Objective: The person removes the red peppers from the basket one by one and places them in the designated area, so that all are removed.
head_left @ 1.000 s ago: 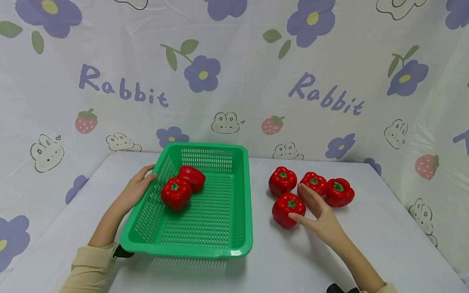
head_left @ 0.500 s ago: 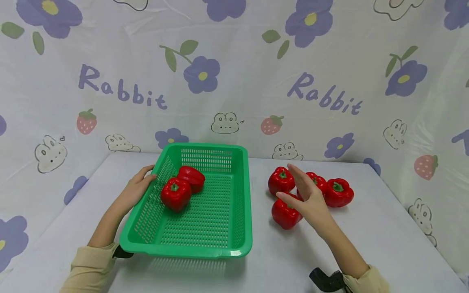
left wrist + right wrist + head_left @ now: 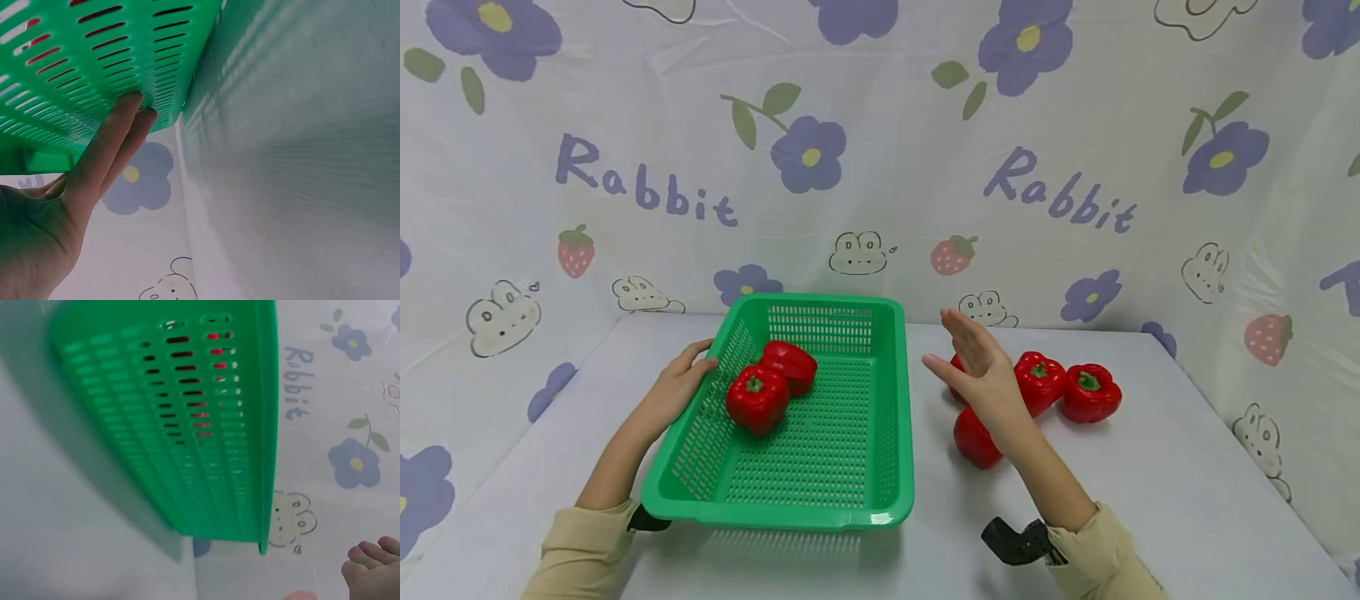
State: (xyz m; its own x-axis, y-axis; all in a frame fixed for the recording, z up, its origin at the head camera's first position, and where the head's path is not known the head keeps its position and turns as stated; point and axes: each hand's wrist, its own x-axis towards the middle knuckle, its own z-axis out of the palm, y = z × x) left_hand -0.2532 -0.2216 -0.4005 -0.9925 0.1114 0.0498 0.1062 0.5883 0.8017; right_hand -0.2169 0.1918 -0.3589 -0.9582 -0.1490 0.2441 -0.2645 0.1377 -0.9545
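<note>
My left hand (image 3: 676,390) holds the left rim of a green plastic basket (image 3: 891,510), the thumb at the rim. In the left wrist view its fingers (image 3: 103,147) lie along the slotted outer wall. Inside the basket, toward the left, one red bell pepper (image 3: 757,402) stands stem up; another red bell pepper (image 3: 792,367) lies on its side behind it. My right hand (image 3: 992,387), holding nothing, is raised with fingers spread between the basket and the peppers on the table. It partly hides a front pepper (image 3: 976,440) and most of a back one (image 3: 957,367).
Right of that hand, two more red bell peppers stand on the white table (image 3: 1165,467): one pepper (image 3: 1040,379) near the hand, another pepper (image 3: 1091,393) farther right. A printed curtain (image 3: 880,200) hangs behind the table's back edge.
My right hand has moved left and upward from the group of peppers toward the basket, its fingers still spread. The left hand, basket and peppers have stayed in place.
</note>
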